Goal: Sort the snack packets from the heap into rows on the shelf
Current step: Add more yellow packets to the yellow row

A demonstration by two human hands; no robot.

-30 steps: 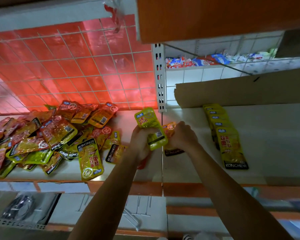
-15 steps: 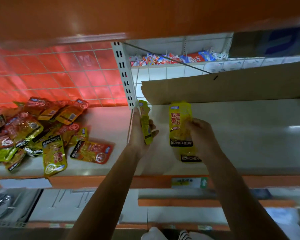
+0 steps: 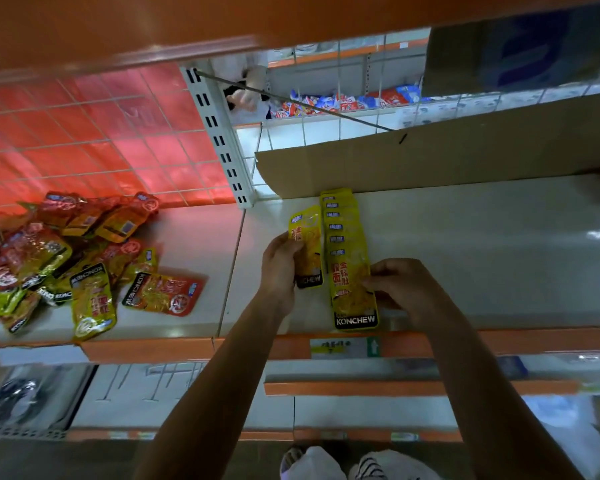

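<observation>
The left hand (image 3: pixel 279 265) grips a yellow packet (image 3: pixel 307 244) by its lower left side, fingers curled round its edge, and holds it upright just above the shelf (image 3: pixel 482 254). The right hand (image 3: pixel 406 289) has its fingers curled onto the right edge of the front packet (image 3: pixel 352 292) of the row (image 3: pixel 342 230), apparently pinching it to keep it in place.

The row is a line of overlapping yellow packets running from the cardboard (image 3: pixel 465 157) at the back to the shelf's front lip. The held packet sits just beside it on the left, nearly touching, and its long axis runs front to back, parallel to the row. So the packet probably needs only a short shift rightwards and down, with no turning. The left hand is the nearer one and already carries it (the right looks set to steady the line). Whether it should go on top of the front packet or begin a second row beside it, I cannot tell.

The heap (image 3: pixel 49 258) lies well apart to the left, on the neighbouring shelf section, a jumble of red, orange and yellow-green packets at all angles. By my judgement most of the sorting is yet to be done.
</observation>
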